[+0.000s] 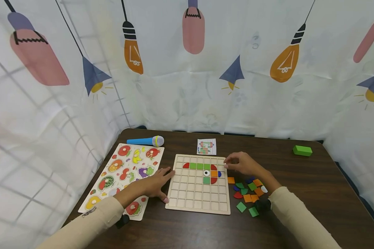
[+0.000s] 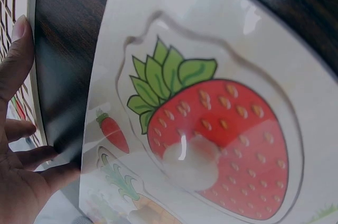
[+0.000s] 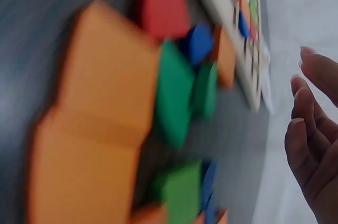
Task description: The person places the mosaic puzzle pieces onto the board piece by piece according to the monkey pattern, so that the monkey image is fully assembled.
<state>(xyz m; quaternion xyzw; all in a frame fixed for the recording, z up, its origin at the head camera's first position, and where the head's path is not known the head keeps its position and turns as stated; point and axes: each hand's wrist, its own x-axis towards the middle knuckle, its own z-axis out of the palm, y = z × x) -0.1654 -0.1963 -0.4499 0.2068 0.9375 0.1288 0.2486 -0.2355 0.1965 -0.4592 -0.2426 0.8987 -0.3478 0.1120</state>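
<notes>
A wooden grid board (image 1: 187, 199) lies flat, with red, green, orange and blue pieces and a white eye piece (image 1: 206, 173) set in its upper right cells. My left hand (image 1: 156, 183) spreads its fingers along the board's left edge; in the left wrist view its thumb (image 2: 20, 44) touches that edge. Over by the upper right edge is my right hand (image 1: 243, 163), its fingers bent loosely. The right wrist view shows a gap between thumb and fingers (image 3: 302, 145), with nothing held. Loose coloured pieces (image 1: 247, 198) are scattered right of the board, below the right hand.
Left of the board lies a fruit puzzle board (image 1: 113, 181), partly beneath the left forearm. A blue toy microphone (image 1: 143, 141) is behind it. A printed pattern card (image 1: 206, 147) lies beyond the grid board. At the far right sits a green block (image 1: 302, 150).
</notes>
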